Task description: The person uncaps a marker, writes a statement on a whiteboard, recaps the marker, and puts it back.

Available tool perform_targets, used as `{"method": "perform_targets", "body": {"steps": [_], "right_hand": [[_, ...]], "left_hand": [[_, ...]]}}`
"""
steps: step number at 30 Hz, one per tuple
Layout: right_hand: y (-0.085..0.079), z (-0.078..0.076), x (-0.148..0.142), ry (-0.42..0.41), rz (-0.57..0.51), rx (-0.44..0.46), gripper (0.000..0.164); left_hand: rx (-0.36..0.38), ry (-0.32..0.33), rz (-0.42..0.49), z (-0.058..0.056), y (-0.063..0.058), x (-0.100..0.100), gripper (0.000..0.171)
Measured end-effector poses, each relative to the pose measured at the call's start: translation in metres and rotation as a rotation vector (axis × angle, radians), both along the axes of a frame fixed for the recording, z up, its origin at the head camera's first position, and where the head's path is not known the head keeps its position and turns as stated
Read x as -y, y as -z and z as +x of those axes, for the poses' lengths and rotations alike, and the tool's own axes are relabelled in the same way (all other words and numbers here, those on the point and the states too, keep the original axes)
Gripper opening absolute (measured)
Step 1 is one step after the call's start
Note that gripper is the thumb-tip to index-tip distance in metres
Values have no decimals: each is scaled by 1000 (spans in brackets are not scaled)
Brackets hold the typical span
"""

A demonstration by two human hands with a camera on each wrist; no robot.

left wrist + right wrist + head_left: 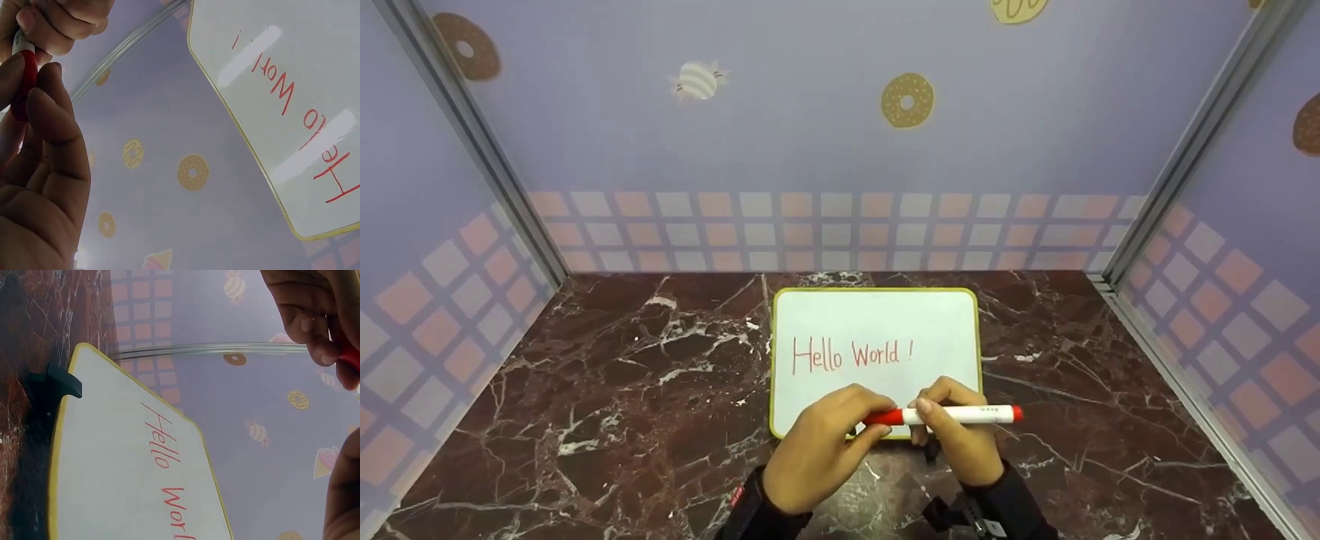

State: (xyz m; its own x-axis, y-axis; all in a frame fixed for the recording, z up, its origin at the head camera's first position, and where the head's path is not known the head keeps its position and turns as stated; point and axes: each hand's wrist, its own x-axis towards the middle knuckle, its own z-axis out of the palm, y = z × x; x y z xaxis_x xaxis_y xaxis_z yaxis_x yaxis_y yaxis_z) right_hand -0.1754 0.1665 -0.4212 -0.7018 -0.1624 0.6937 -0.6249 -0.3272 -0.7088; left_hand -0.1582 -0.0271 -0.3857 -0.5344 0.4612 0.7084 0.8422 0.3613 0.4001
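Observation:
A red and white marker point(979, 414) lies level across both hands in the head view, in front of the lower part of a whiteboard point(877, 315). My left hand point(825, 446) pinches its red cap point(887, 418) between thumb and fingers. Around the white barrel curl the fingers of my right hand point(967, 444), close beside the left. The cap meets the barrel with no visible gap. Red handwriting point(851, 354) on the yellow-framed board reads "Hello World !". In the right wrist view only parts of the hands show, with some red of the cap point(350, 354).
A black foot point(56, 385) props the board's edge on the dark red marble tabletop point(660, 420). Lilac walls point(810, 142) with printed sweets and checks enclose the back and sides. Metal strips point(1200, 135) run along the corners.

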Motion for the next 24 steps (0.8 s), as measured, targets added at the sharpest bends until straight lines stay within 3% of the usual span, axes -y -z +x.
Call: {"method": "perform_targets", "body": {"steps": [7, 16, 24], "right_hand": [[-2, 3, 2, -26, -5, 9, 17], [-1, 0, 3, -115, -26, -21, 18], [1, -2, 4, -112, -24, -44, 19]], "left_hand": [[-10, 54, 49, 0, 0, -1, 13], [74, 75, 103, -1, 2, -2, 13], [152, 102, 143, -2, 5, -4, 14]]}}
